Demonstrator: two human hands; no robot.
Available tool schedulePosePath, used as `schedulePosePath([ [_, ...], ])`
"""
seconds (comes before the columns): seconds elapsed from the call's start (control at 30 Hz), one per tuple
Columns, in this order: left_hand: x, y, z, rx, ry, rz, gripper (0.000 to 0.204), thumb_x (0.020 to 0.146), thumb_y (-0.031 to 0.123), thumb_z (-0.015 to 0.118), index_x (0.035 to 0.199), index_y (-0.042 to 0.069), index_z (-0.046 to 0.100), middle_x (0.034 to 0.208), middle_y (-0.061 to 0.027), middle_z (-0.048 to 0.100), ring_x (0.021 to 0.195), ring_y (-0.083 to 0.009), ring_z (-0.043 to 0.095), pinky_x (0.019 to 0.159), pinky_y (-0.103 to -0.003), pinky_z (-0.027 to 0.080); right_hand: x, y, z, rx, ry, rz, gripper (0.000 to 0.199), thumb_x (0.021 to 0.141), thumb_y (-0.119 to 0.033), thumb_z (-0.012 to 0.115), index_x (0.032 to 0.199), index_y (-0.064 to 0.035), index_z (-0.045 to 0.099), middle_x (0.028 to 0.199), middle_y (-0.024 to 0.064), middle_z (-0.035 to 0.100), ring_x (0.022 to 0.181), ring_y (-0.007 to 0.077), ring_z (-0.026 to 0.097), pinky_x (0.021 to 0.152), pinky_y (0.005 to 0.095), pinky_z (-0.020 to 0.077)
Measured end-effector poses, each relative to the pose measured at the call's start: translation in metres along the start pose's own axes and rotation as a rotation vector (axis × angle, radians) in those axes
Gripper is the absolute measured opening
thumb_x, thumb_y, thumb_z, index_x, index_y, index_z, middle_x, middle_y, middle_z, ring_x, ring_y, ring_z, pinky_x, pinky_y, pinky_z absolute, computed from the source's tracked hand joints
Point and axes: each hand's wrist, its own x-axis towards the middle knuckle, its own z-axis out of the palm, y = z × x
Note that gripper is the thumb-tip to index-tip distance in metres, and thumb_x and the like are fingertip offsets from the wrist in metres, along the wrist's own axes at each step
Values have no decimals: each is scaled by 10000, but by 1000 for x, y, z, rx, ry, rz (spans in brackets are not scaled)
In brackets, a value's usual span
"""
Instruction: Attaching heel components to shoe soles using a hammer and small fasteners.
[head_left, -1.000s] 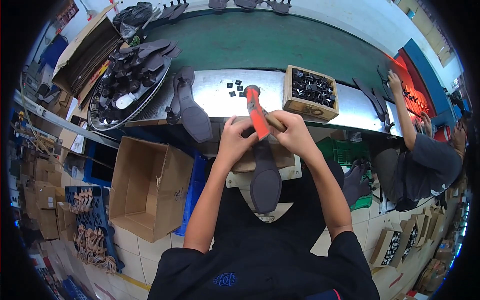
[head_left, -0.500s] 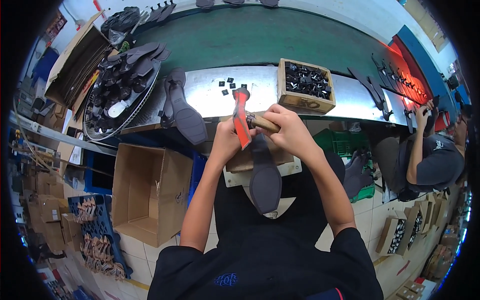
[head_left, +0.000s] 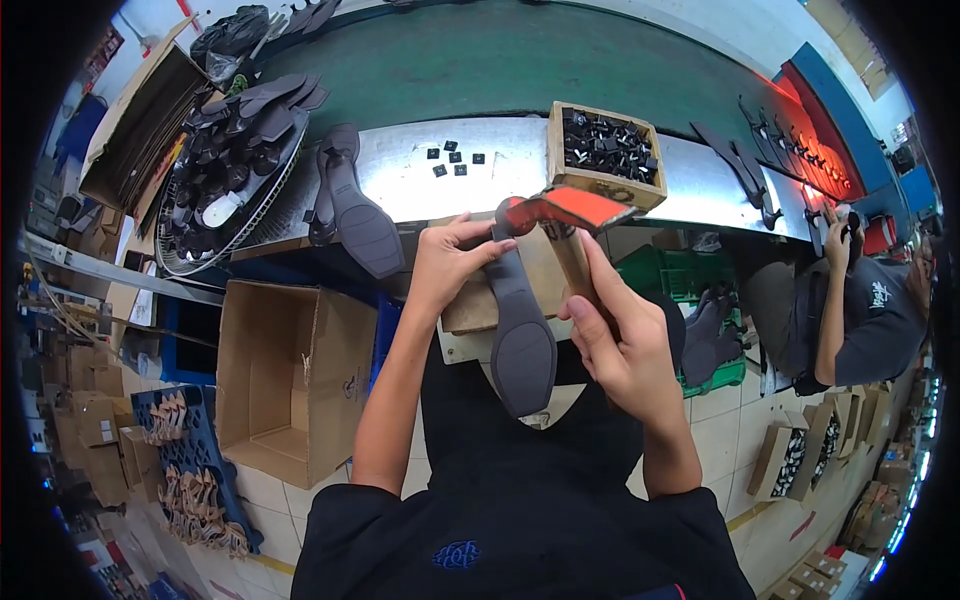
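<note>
My right hand is closed round the wooden handle of a hammer. Its red-painted head is raised over the heel end of a dark grey shoe sole. My left hand grips that heel end, thumb on top; the hammer head partly hides the far tip. Beneath the sole is a wooden block, with the sole's wide toe part hanging toward me. On the metal bench edge beyond lie several small black square pieces, and a pair of similar soles rests to their left.
A wooden box of small black parts stands on the bench. Behind runs a green conveyor belt. At left are a basket of soles and an open cardboard box. A co-worker sits at right, beside a green crate.
My right hand has moved right and toward me, and the hammer head has swung from pointing toward me to pointing right. My left hand now holds the heel end of the sole.
</note>
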Motion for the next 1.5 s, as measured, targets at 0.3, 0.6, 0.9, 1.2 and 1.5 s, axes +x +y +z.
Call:
schedulePosePath([
  [0.3,-3,-3,2,-44,8,-1,229,819,146,781,1029,55,787,830,-41,754,856,-91,610,1105,-389,369,9,24,13,-53,82,-224,536,950,-17,591,1460,15,429,918,254,614,764,400,605,716,397,498],
  [0.6,-8,13,6,311,-86,-80,1119,787,308,822,1573,-9,91,1243,-90,701,1214,-274,620,1097,-424,391,14,3,-9,-226,119,-393,530,939,-12,609,1445,39,457,908,186,654,753,271,650,739,323,529],
  [0.9,-18,-3,10,576,-120,-63,1308,789,457,774,1527,-36,-187,1386,-81,611,1473,-311,326,1226,-556,20,5,53,15,-154,60,-316,526,938,18,602,1440,36,446,1040,246,664,867,389,668,762,364,526],
  [1.2,-11,12,5,521,-139,-19,1139,789,461,764,1578,38,60,1431,-112,569,1484,-323,304,1207,-581,-17,0,30,3,-265,149,-322,540,920,-3,629,1435,12,467,1059,268,669,860,376,705,717,379,547],
  [1.5,-20,-13,1,735,56,205,358,907,259,672,1227,97,684,1331,-100,635,1291,-345,479,1144,-500,245,26,39,-33,-156,111,-323,523,970,-118,564,1467,-25,431,1003,235,654,849,403,654,728,448,526],
])
